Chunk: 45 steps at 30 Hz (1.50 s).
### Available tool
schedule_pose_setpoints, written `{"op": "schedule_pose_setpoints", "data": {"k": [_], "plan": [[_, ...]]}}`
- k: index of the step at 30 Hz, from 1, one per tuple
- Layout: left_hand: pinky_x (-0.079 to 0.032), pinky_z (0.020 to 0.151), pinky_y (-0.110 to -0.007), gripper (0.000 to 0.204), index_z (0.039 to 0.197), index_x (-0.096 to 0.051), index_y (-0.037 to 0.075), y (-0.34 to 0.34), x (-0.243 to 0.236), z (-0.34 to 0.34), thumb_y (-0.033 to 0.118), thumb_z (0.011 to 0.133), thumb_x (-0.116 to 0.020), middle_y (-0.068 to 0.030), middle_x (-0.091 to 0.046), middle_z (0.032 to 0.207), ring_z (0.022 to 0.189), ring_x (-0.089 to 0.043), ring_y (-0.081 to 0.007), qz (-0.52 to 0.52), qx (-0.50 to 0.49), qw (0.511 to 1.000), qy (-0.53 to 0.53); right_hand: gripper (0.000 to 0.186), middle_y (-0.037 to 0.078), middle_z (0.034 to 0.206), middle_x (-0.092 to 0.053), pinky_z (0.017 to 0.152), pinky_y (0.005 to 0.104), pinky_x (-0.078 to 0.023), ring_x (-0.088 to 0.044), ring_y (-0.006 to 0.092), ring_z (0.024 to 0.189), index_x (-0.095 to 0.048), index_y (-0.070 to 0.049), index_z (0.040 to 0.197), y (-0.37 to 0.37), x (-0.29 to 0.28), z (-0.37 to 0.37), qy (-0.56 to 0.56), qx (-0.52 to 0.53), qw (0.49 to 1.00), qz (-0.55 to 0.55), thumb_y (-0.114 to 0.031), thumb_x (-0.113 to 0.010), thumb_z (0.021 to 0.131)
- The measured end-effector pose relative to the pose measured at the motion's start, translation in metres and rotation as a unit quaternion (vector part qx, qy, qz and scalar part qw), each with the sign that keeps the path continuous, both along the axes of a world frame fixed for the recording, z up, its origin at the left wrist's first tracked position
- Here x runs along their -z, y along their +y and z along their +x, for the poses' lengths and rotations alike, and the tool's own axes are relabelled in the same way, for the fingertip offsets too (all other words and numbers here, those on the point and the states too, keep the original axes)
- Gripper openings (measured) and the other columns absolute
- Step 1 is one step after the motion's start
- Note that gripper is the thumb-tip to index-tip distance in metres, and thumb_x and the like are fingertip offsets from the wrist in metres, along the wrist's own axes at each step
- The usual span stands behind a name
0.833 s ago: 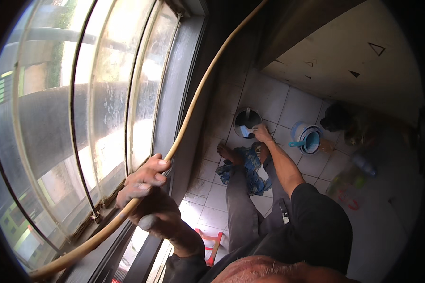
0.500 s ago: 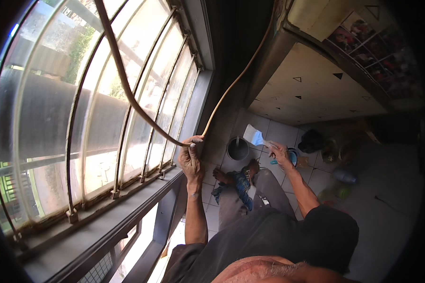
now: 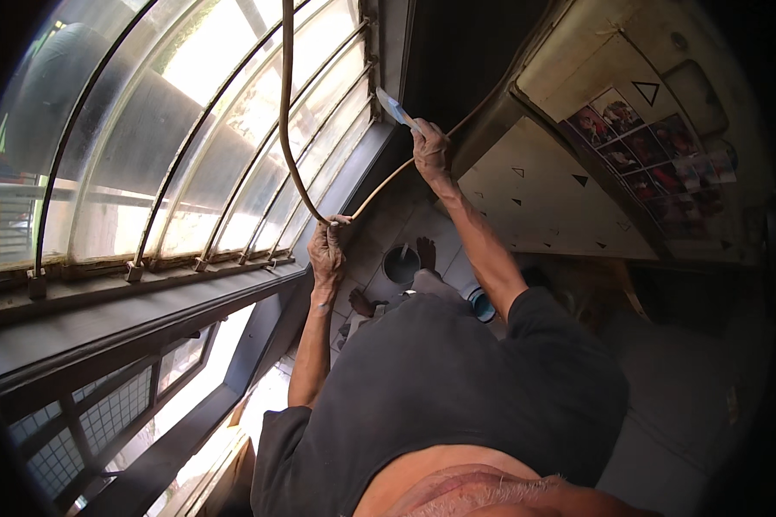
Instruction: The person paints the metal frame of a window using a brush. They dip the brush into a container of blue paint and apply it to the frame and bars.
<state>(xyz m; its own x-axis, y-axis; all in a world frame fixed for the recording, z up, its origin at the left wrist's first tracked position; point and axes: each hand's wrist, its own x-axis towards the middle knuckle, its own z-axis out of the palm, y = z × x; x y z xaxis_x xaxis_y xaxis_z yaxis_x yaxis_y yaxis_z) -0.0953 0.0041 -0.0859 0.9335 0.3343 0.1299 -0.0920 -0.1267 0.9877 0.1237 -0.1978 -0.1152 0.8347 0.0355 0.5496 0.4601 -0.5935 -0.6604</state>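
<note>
My left hand (image 3: 327,252) is closed around a thin brown cable (image 3: 286,112), which sags in a loop beside the window and runs on up to the right. My right hand (image 3: 432,153) is raised, fingers wrapped round the handle of a putty knife (image 3: 392,108). The flat, pale blade points up and left, close to the dark wall strip at the window frame's edge. Whether the blade touches the wall I cannot tell. Part of the cable passes behind my right hand.
A window with metal bars (image 3: 151,215) and a sill (image 3: 147,302) fills the left side. On the tiled floor by my feet stand a dark bucket (image 3: 401,265) and a blue tub (image 3: 481,303). A pale cabinet (image 3: 535,185) with triangle marks and a photo sheet (image 3: 638,146) stands at right.
My right hand has lifted the putty knife from low over the floor up toward the wall beside the window. My left hand still grips the cable. The view has shifted.
</note>
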Motion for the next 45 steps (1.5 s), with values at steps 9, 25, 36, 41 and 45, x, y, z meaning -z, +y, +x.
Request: {"op": "schedule_pose_setpoints", "data": {"k": [9, 25, 36, 41, 45], "plan": [[-0.05, 0.088, -0.033, 0.037, 0.101, -0.063, 0.001, -0.029, -0.005, -0.008, 0.033, 0.105, -0.045, -0.0118, -0.07, 0.099, 0.098, -0.066, -0.0203, 0.048, -0.057, 0.997, 0.008, 0.018, 0.02, 0.087, -0.063, 0.068, 0.0469, -0.05, -0.061, 0.042, 0.082, -0.062, 0.0, 0.105, 0.027, 0.039, 0.045, -0.017, -0.015, 1.0, 0.002, -0.005, -0.063, 0.088], [-0.047, 0.088, -0.03, 0.036, 0.1, -0.064, 0.001, -0.023, -0.006, -0.008, 0.034, 0.104, -0.05, -0.0098, -0.07, 0.098, 0.095, -0.063, -0.0153, 0.01, -0.049, 0.999, 0.016, 0.017, 0.019, 0.088, -0.064, 0.068, 0.046, -0.051, -0.063, 0.041, 0.078, -0.065, -0.001, 0.106, 0.051, 0.016, 0.055, -0.104, 0.073, 0.991, 0.03, -0.01, -0.06, 0.092], [-0.047, 0.09, -0.03, 0.033, 0.1, -0.065, 0.003, -0.026, -0.009, -0.012, 0.031, 0.105, -0.049, -0.0085, -0.07, 0.099, 0.096, -0.063, -0.0149, 0.013, -0.048, 0.999, 0.011, 0.014, 0.023, 0.091, -0.064, 0.072, 0.048, -0.051, -0.061, 0.0447, 0.085, -0.063, 0.001, 0.102, 0.06, 0.058, 0.039, 0.006, 0.06, 0.997, 0.046, -0.003, -0.055, 0.091], [-0.049, 0.088, -0.032, 0.038, 0.1, -0.064, 0.001, -0.026, -0.011, -0.012, 0.034, 0.105, -0.046, -0.0113, -0.07, 0.098, 0.097, -0.065, -0.0189, 0.025, -0.043, 0.999, 0.011, 0.021, 0.024, 0.1, -0.065, 0.078, 0.0476, -0.051, -0.062, 0.0446, 0.092, -0.061, 0.002, 0.113, 0.046, 0.035, 0.022, -0.033, 0.074, 0.995, 0.054, -0.005, -0.052, 0.095], [-0.049, 0.088, -0.032, 0.039, 0.101, -0.064, 0.001, -0.027, -0.013, -0.01, 0.035, 0.105, -0.046, -0.0116, -0.071, 0.099, 0.097, -0.065, -0.0189, 0.021, -0.037, 0.999, 0.012, 0.024, 0.025, 0.103, -0.066, 0.078, 0.0446, -0.052, -0.063, 0.0436, 0.093, -0.062, 0.003, 0.115, 0.048, 0.008, 0.023, -0.064, 0.071, 0.992, 0.078, -0.011, -0.054, 0.097]]}}
